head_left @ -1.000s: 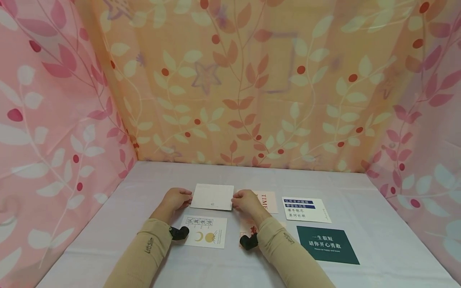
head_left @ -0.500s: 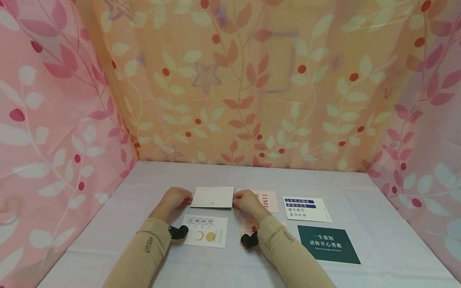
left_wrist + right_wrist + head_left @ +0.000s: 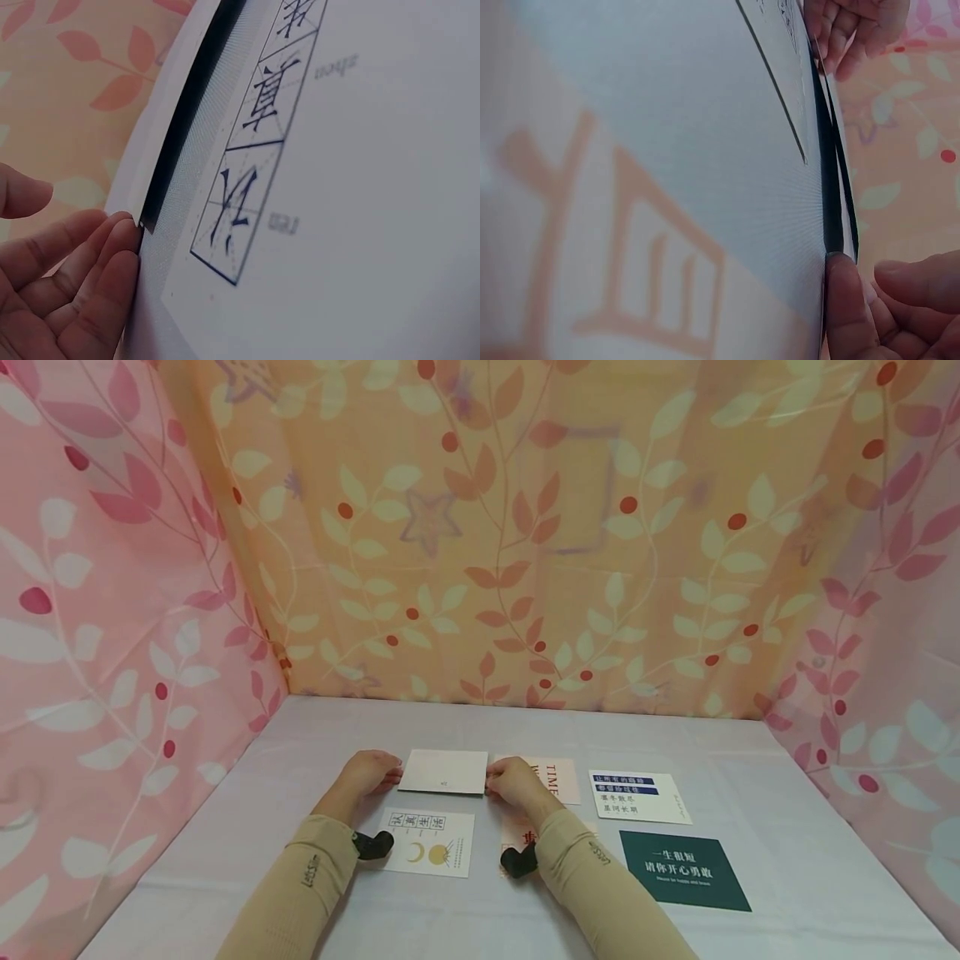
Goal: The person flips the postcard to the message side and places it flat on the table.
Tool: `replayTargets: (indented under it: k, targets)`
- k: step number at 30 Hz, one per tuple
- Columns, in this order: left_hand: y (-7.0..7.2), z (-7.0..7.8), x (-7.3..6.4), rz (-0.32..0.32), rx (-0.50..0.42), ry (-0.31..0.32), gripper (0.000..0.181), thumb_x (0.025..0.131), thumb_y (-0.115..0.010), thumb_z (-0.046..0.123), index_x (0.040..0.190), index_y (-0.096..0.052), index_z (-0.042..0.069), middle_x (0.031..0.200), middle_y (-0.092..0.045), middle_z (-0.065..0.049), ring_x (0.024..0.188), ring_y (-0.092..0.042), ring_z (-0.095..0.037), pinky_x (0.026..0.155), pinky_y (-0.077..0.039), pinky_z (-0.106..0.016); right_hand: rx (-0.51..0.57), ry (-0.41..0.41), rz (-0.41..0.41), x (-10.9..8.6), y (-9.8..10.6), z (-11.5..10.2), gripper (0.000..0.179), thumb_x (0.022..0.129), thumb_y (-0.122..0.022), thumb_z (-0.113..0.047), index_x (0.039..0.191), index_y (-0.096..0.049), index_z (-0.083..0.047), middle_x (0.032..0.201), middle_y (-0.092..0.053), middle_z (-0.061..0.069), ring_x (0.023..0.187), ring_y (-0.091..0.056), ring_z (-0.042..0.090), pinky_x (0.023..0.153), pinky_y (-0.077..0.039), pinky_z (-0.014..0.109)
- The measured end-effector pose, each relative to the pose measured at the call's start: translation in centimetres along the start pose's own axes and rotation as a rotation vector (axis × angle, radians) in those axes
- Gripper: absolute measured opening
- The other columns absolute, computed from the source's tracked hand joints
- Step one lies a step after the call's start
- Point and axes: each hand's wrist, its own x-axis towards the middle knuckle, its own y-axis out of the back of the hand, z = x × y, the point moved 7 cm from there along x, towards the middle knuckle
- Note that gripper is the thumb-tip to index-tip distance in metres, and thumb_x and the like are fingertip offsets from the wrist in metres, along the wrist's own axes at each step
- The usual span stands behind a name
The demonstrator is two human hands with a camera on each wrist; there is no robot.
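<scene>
apparently positioning the pale card (image 3: 442,768), left hand (image 3: 367,771) and right hand (image 3: 517,787), thumbs spread wide, touch its sides; level lowering seems needed next.

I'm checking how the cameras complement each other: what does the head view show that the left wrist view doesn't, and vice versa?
Only the head view: the right hand, the dark green card and the blue-banded card.

Only the left wrist view: the small letters "ren", legible beside a boxed character.

Both: the left hand at the pale card's edge, the boxed-character card and the patterned backdrop.
</scene>
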Motion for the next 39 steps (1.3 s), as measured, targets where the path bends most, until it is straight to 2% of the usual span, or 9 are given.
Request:
replayTargets:
  k: [10, 22, 33, 39]
  targets:
    - [-0.01, 0.03, -0.09, -0.003, -0.005, -0.008, 0.025, 0.091, -0.049, 0.014, 0.103, -0.06, -0.006, 0.085, -0.065, -0.009, 0.07, -0.062, -0.011, 0.065, -0.051, -0.024, -0.011, -0.008, -0.008, -0.15, -0.08, 0.09, 0.024, 0.085, -0.058, -0.002, 0.108, -0.063, 0.003, 0.085, -0.063, 0.007, 0.071, -0.059, 0.013, 0.066, -0.051, 0.027]
    - [0.28, 0.13, -0.22, 0.007, -0.017, -0.01, 0.025, 0.091, -0.049, 0.012, 0.104, -0.06, -0.006, 0.083, -0.064, -0.009, 0.071, -0.062, -0.012, 0.066, -0.052, -0.026, -0.014, -0.016, 0.004, -0.09, -0.11, 0.12, 0.031, 0.084, -0.061, -0.003, 0.114, -0.06, 0.005, 0.08, -0.062, 0.006, 0.069, -0.06, 0.012, 0.066, -0.051, 0.026]
    - [0.41, 0.11, -0.18, 0.018, 0.003, -0.013, 0.027, 0.091, -0.048, 0.012, 0.106, -0.059, -0.007, 0.082, -0.064, -0.008, 0.069, -0.062, -0.011, 0.066, -0.052, -0.025, 0.027, -0.049, -0.006, -0.23, -0.09, 0.17, 0.03, 0.085, -0.06, -0.005, 0.115, -0.06, 0.002, 0.086, -0.063, 0.007, 0.074, -0.06, 0.014, 0.068, -0.051, 0.026]
    - [0.4, 0.18, -0.1, 0.014, -0.001, -0.014, 0.026, 0.091, -0.048, 0.013, 0.105, -0.059, -0.007, 0.08, -0.064, -0.007, 0.068, -0.062, -0.01, 0.065, -0.052, -0.025, 0.029, -0.008, -0.001, -0.38, 0.28, -0.14, 0.03, 0.084, -0.061, -0.004, 0.113, -0.061, 0.002, 0.081, -0.062, 0.006, 0.071, -0.06, 0.014, 0.064, -0.05, 0.025]
